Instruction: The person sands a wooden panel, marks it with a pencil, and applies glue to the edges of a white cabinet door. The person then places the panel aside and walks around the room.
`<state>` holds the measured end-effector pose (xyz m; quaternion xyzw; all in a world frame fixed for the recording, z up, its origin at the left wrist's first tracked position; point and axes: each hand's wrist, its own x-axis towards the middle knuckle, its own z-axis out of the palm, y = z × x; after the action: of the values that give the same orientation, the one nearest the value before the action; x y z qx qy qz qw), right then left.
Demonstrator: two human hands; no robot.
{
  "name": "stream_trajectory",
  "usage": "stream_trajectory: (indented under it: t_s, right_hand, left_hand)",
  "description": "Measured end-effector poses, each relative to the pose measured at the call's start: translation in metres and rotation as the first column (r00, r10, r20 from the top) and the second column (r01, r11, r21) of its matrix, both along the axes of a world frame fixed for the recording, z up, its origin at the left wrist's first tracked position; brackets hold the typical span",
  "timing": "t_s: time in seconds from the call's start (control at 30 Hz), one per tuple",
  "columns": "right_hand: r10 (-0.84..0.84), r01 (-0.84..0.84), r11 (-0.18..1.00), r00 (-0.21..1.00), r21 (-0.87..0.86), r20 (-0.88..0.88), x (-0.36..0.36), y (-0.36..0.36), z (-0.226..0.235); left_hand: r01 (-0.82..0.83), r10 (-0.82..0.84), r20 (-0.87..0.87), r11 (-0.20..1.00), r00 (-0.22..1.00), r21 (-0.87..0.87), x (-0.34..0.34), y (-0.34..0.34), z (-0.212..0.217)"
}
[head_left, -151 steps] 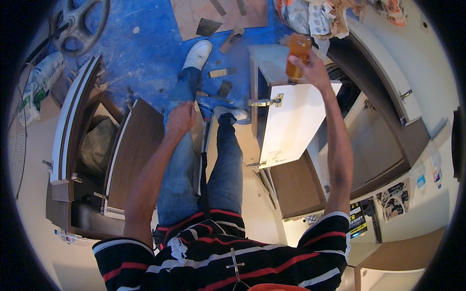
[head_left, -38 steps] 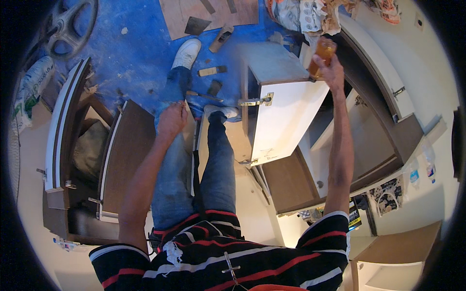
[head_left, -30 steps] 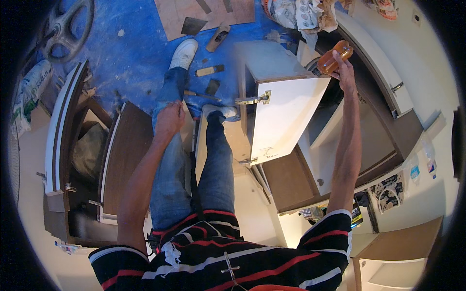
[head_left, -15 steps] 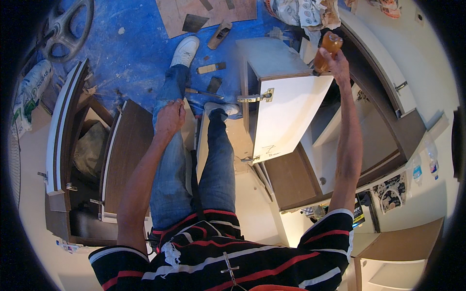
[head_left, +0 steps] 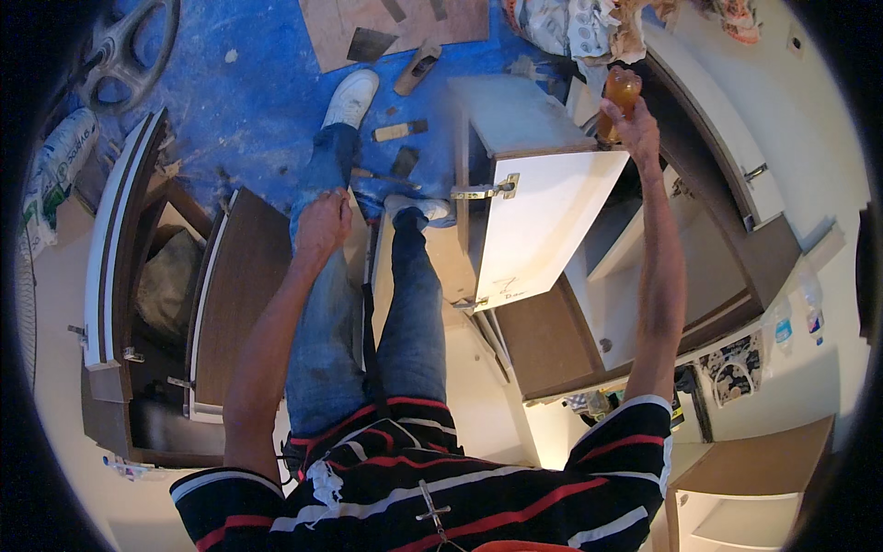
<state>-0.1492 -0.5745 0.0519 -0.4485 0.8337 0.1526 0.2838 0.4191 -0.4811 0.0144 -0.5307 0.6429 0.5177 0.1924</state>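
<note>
Right hand (head_left: 640,134) grips the bottle (head_left: 624,87) near the far right corner of the cabinet (head_left: 522,115); left hand (head_left: 324,224) is curled over the leg (head_left: 324,322) (whether around anything, I cannot tell); grasping looks done, setting-down left.

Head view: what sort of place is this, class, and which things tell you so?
Probably an indoor woodworking area: a white cabinet door with metal hinges, brown cabinets and what looks like a hand plane on the blue floor.

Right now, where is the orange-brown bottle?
In the head view, the orange-brown bottle is at upper right, held in the right hand, just above the upper right corner of the white panel.
</note>
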Motion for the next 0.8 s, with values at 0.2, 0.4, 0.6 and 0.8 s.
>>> stream_trajectory:
  t_s: [0.2, 0.4, 0.6, 0.8]
  right_hand:
    - [0.039, -0.036, 0.999, 0.991, -0.027, 0.126, 0.026, 0.010, -0.007]
    - [-0.032, 0.031, 0.999, 0.999, -0.012, -0.040, 0.018, 0.000, -0.005]
    - [-0.009, 0.009, 1.000, 0.996, -0.006, 0.088, 0.039, 0.007, -0.001]
    - [-0.054, 0.054, 0.998, 0.998, -0.010, 0.035, 0.024, -0.001, 0.017]
  left_hand:
    - [0.016, -0.018, 0.057, 0.999, 0.998, 0.038, -0.003, -0.004, 0.002]
    - [0.020, -0.022, 0.051, 0.999, 0.998, 0.037, -0.005, -0.001, 0.003]
    - [0.051, -0.052, 0.063, 0.998, 0.997, 0.027, -0.005, -0.003, 0.002]
    - [0.009, -0.009, 0.011, 1.000, 1.000, -0.001, -0.002, 0.004, -0.002]
